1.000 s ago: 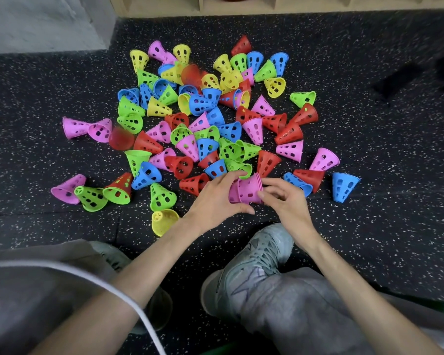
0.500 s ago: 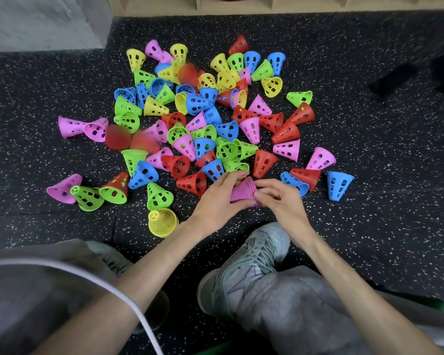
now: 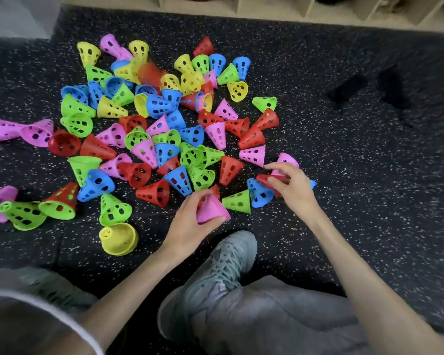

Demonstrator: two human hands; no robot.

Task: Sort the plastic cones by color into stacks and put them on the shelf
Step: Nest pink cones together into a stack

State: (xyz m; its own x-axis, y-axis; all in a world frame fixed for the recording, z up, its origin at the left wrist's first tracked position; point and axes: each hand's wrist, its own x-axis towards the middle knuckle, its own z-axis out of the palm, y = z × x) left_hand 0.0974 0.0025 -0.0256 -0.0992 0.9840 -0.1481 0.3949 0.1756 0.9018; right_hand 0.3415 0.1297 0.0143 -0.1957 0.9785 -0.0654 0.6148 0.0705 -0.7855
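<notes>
The small pink stack (image 3: 212,210) sits in the left hand (image 3: 190,226), fingers wrapped round its body, rims pointing right and slightly near; it looks like two or three cones nested, though the exact count is hard to read. It hangs just above the floor (image 3: 344,201) at the near edge of the pile, close to a green cone (image 3: 236,201) lying on its side.

To the right, the right hand (image 3: 290,187) hovers with fingers loosely curled and parted, holding nothing, just over a pink cone (image 3: 285,162) at the right fringe. Another pink cone (image 3: 254,155) lies just left of that one, on its side with its wide mouth to the right.

The step in hand seems to be fetching the next pink piece. Best to pinch it by the rim, not the perforated wall, so fingers do not catch in the holes, and lift clear of the red cone (image 3: 267,180) and blue cone (image 3: 259,193) lying beneath the hand. Then turn it to match the stack's direction before sliding it on, keeping the left grip low so the rims stay free.

Many pinks remain scattered far and left; the shelf (image 3: 267,11) runs along the far edge.
</notes>
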